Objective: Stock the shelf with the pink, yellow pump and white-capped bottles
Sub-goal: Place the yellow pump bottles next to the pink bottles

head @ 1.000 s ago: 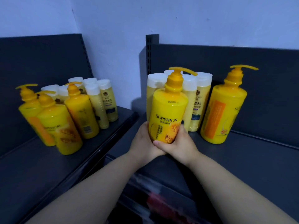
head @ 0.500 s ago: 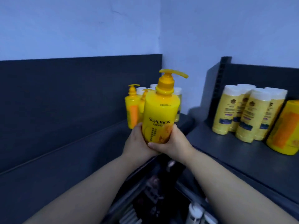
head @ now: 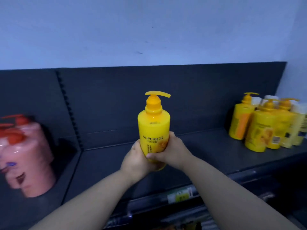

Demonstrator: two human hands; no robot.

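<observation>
At shelf, both hands grip yellow pump btl upright.

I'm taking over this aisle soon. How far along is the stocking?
Done: pink bottles stand at the left; yellow pump bottles and white-capped bottles are grouped at the right. In hand: left hand and right hand hold another pump bottle upright before the shelf middle. Left: setting it down; further stock isn't visible.

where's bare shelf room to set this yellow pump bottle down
Free: the shelf stretch behind the held pump bottle, between the notched upright and the yellow bottle cluster. Crowded: the right end and the left bay of pink bottles.
</observation>
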